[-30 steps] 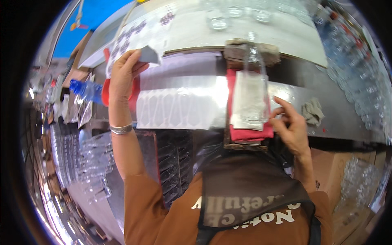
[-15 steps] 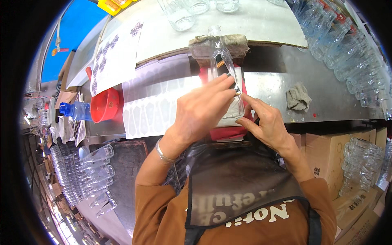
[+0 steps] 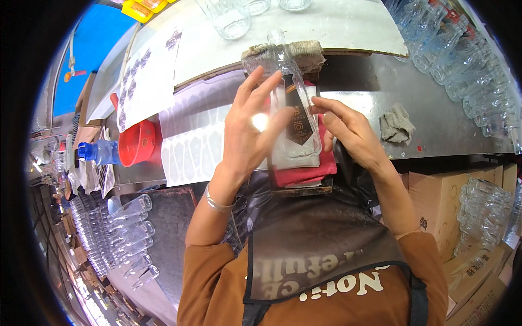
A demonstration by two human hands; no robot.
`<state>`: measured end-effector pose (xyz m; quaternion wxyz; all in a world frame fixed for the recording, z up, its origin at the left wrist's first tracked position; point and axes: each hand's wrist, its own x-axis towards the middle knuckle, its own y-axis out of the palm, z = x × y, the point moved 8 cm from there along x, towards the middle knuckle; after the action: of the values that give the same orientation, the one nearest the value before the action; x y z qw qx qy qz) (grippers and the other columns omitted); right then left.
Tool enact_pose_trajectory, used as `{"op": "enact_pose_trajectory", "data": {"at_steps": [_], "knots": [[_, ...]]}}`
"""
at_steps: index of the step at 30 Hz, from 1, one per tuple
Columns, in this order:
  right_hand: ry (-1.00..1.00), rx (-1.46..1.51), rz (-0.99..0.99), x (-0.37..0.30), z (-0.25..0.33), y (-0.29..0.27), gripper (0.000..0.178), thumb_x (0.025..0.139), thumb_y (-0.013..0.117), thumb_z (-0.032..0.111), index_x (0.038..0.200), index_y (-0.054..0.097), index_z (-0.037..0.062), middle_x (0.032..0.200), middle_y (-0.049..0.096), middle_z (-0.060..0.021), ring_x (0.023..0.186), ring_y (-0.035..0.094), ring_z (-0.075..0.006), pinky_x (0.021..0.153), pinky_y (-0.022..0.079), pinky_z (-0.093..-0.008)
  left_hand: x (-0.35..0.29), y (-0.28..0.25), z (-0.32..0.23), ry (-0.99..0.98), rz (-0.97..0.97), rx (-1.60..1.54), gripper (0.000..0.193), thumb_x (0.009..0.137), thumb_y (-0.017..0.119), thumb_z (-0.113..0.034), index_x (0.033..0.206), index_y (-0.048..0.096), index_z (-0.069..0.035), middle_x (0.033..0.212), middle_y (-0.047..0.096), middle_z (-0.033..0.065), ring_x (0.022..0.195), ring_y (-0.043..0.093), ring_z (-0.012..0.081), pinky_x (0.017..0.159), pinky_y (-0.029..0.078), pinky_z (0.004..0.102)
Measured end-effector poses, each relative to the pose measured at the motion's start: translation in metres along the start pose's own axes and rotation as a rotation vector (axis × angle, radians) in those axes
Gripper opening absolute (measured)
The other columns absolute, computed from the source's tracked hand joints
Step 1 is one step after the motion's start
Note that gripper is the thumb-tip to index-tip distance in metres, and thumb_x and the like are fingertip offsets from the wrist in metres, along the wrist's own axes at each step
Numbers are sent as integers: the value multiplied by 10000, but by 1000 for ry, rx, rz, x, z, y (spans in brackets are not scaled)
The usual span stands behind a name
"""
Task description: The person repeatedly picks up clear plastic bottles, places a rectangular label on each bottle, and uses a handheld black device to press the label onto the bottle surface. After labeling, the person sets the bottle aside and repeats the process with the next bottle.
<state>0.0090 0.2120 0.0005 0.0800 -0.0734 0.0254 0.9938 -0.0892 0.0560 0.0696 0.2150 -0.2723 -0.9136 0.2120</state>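
Observation:
A clear glass bottle (image 3: 309,148) lies before me with its neck toward the far side. On its upper face is a dark, pointed label (image 3: 296,111). The neck rests on a rolled grey cloth (image 3: 307,51), and the body lies over a white pad and a folded red cloth (image 3: 304,175). My left hand (image 3: 247,127) is at the bottle's left side, fingers spread, thumb over or against the glass. At the right side is my right hand (image 3: 350,130), fingers loosely bent and apart; its index fingertip is by the glass, contact unclear.
A sheet of pale label shapes (image 3: 196,130) lies left, beside a red cup (image 3: 137,142) and a blue-capped bottle (image 3: 100,151). A crumpled grey rag (image 3: 396,125) lies right. Many glass bottles (image 3: 457,70) line the far right; more stand lower left (image 3: 130,233). Cardboard boxes (image 3: 440,201) stand lower right.
My left hand has lifted off the bottle and opened to the left, uncovering the dark label. My right hand has shifted up along the bottle's side from its near end.

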Motion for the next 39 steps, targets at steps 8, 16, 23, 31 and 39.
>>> {"op": "enact_pose_trajectory", "data": {"at_steps": [8, 16, 23, 31, 39], "knots": [[13, -282, -24, 7, 10, 11, 497, 950, 690, 234, 1332, 545, -49, 966, 675, -69, 738, 581, -58, 700, 468, -239, 4, 14, 9, 34, 59, 28, 519, 893, 740, -120, 1391, 597, -106, 1483, 459, 186, 1266, 569, 279, 895, 612, 365], [-24, -282, -39, 8, 13, 12, 492, 949, 687, 232, 1325, 545, -51, 831, 692, -61, 752, 592, -50, 683, 468, -238, 3, 15, 12, 26, 14, -22, 529, 838, 764, -93, 1351, 636, -121, 1453, 461, 210, 1203, 604, 313, 862, 609, 369], [-59, -212, -23, 8, 9, 12, 489, 971, 674, 231, 1341, 534, -58, 1165, 658, -110, 787, 642, -83, 771, 500, -237, 2, 14, 12, 21, -14, -38, 541, 839, 763, -88, 1362, 625, -110, 1469, 453, 216, 1212, 599, 312, 856, 608, 363], [-18, -109, 21, -5, -10, 9, 479, 1056, 536, 289, 1381, 527, -63, 1187, 644, -108, 664, 566, -78, 652, 508, -232, -46, 25, 34, -463, 66, -549, 527, 1049, 540, -196, 1496, 401, 45, 1423, 540, 188, 1289, 541, 240, 1035, 462, 336], [-36, -164, -22, -5, 0, 12, 485, 1005, 637, 247, 1353, 538, -75, 1180, 645, -114, 783, 611, -79, 720, 512, -233, -50, 33, 41, -383, 49, -637, 594, 969, 645, -64, 1486, 385, 71, 1407, 544, 211, 1302, 529, 263, 1091, 426, 378]]}}
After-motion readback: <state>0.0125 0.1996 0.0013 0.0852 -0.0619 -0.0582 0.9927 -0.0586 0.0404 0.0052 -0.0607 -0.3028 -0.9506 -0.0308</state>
